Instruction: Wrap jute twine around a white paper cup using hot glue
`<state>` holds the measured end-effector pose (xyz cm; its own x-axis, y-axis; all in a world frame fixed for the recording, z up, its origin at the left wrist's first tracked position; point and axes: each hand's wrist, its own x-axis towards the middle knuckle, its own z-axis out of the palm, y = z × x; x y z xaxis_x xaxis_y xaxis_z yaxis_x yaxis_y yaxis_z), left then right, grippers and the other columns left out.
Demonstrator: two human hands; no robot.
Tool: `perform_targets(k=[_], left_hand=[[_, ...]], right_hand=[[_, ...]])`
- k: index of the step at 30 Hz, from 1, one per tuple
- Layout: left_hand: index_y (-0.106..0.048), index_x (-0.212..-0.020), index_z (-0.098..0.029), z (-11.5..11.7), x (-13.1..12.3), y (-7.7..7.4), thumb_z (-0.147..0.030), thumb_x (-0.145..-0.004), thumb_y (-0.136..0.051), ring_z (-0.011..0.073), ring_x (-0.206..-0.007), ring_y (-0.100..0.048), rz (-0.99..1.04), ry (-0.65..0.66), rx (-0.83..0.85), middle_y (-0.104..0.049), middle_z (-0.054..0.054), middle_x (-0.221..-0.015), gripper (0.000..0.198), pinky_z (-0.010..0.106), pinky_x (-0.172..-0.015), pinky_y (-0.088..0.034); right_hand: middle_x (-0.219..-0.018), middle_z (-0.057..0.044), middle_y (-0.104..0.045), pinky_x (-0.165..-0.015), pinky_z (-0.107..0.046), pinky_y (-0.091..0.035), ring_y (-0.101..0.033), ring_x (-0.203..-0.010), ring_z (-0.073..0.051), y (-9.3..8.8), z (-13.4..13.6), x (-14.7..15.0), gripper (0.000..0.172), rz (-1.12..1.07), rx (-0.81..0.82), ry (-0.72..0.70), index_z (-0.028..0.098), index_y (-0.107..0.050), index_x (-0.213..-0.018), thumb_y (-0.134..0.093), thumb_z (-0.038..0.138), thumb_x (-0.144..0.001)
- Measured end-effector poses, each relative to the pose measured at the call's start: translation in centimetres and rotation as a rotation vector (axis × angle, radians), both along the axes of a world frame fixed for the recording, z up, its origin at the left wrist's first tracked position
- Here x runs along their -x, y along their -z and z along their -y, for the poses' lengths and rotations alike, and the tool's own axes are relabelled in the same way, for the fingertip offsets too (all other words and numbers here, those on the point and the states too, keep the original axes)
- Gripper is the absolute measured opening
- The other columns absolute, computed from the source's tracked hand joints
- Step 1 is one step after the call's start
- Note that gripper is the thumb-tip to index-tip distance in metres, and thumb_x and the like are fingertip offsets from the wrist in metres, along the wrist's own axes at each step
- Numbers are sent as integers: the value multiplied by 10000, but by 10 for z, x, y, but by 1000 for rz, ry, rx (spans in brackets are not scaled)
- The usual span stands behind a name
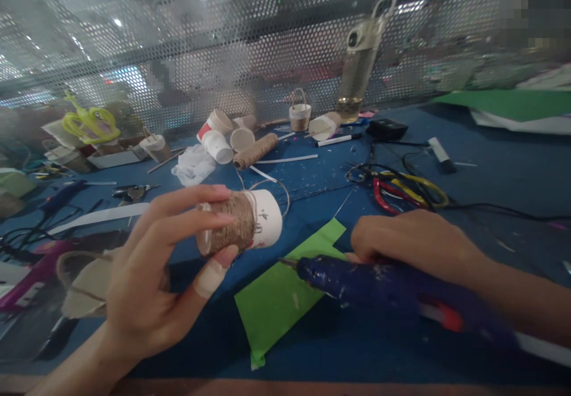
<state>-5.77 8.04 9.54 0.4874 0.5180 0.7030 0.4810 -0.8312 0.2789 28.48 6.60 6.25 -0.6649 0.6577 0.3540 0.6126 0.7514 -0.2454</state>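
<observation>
My left hand (165, 265) holds a small white paper cup (268, 217) on its side, fingers on top and thumb below. Brown twine (234, 223) is wound round part of the cup, and a loose strand loops off behind it towards a twine roll (256, 150). A pale bandage or tape circles my left thumb. My right hand (397, 238) is closed on a blue hot glue gun (370, 283), its handle mostly hidden. The gun's metal nozzle points left, below and apart from the cup, over a green paper sheet (285, 295).
Behind stand paper cups (217, 145), a small twine basket (300, 118) and a water bottle (357, 69) against a perforated metal screen. Red-handled pliers (386, 197) and black cables lie right. A magenta glue gun (38, 274) and yellow-green scissors (91, 123) are left.
</observation>
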Motion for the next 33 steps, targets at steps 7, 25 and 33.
perform_targets(k=[7,25,33], left_hand=[[-626,-1285,-260,4,-5,-2,-29,-909,-699,236,-1385,-624,-26,165,-5,-632,35,-1445,447,427,-1166,-586],[-649,-1149,-219,15,-16,-10,-234,-1058,-650,242,-1305,-710,-148,508,172,-753,84,-1229,92,354,-1038,-667],[-629,-1185,-234,12,-15,-14,-237,-1047,-657,277,-1272,-742,-162,482,180,-773,107,-1212,140,398,-998,-701]], right_hand=[[-1308,-147,-713,-732,-393,-618,-802,-945,-297,7,-6,8,714,11,73,48,209,-436,-1492,-673,164,-820],[-1389,-119,-724,-1115,-331,-550,-633,-1349,-170,0,-4,22,498,-269,35,-297,200,-549,-1508,-481,40,-1041],[-1056,-65,-767,-969,-338,-583,-694,-1053,-190,-7,-7,21,210,-402,115,-324,211,-697,-1208,-638,126,-1025]])
